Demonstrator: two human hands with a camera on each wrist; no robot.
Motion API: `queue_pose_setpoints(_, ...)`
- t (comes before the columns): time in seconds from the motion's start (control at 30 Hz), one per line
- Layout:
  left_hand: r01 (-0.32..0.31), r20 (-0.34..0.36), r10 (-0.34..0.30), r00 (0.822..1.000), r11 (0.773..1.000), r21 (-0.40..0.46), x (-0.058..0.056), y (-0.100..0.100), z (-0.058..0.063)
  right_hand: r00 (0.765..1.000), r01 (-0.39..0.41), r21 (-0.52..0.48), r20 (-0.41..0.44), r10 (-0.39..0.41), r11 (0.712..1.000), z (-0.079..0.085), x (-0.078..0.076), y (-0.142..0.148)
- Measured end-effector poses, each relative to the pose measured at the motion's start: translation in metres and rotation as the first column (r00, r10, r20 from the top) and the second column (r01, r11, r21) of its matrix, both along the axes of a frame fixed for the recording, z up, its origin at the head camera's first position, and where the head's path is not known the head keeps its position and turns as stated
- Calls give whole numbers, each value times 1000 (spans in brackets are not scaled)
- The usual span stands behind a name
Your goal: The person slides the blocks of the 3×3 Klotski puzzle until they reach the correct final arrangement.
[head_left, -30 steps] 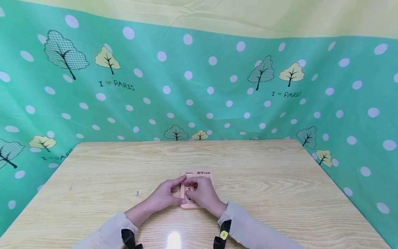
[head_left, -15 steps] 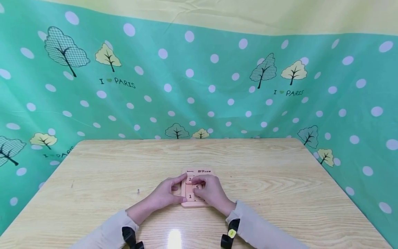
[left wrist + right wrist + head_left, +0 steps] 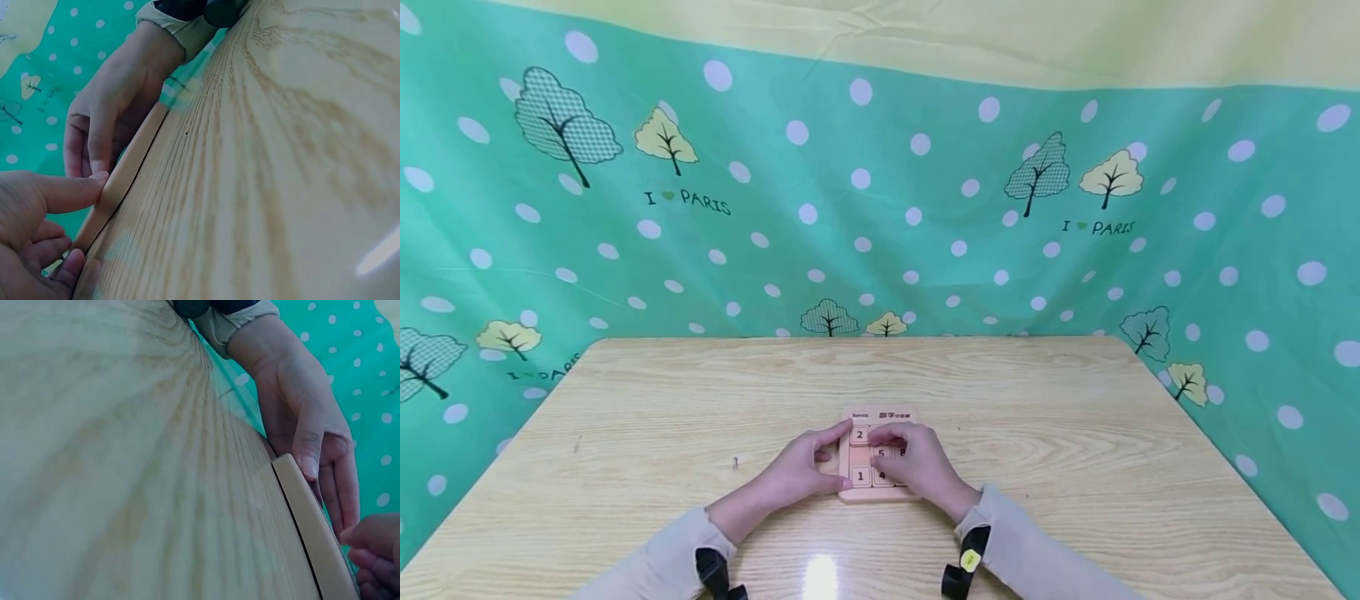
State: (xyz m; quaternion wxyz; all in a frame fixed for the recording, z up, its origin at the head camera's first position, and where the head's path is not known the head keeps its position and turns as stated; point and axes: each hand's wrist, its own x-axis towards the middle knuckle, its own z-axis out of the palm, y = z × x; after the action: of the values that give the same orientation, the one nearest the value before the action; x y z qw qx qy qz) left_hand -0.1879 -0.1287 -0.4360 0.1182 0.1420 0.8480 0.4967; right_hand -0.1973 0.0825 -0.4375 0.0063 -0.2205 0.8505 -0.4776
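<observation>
A pink number slide puzzle (image 3: 880, 496) lies on the wooden table in the head view. My left hand (image 3: 797, 475) holds it along its left edge, index fingertip near the upper part and thumb at the lower corner. My right hand (image 3: 921, 462) reaches over the tiles from the right, its thumb and index fingertips at the 5 tile (image 3: 882, 454). A 2 tile (image 3: 860, 435) and a 1 tile (image 3: 861, 477) show in the left column, with a bare slot between them. The 4 tile (image 3: 882, 477) is partly covered, and the right hand hides other tiles.
The wood-grain table (image 3: 700, 392) stretches out around the puzzle. Behind it and at both sides hangs a green dotted curtain (image 3: 910, 183) with printed trees. Both wrists wear black camera bands, and a light reflection shines on the table's near part.
My right hand has moved right, and the 5 tile has slid from the left column to the middle one. More tiles show now. The left hand keeps its hold.
</observation>
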Motion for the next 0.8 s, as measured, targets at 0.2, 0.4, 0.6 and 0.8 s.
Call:
queue_pose_setpoints(0.2, 8, 14, -9, 1000, 999, 33, 0, -2, -1, 999, -9, -58, 40, 12, 998, -1, -8, 4)
queue_pose_setpoints(0.4, 31, 28, -32, 999, 999, 38, -3, -4, -4, 999, -15, -35, 40, 16, 999, -3, -19, 3)
queue_pose_setpoints(0.6, 35, 17, -36, 999, 999, 31, -3, -4, -4, 998, 0, -29, 66, 1, 1000, -2, -24, 0)
queue_pose_setpoints(0.8, 31, 2, -31, 1000, 999, 23, -2, -4, -3, 998, 9, -18, 56, -8, 1000, -2, -23, -1)
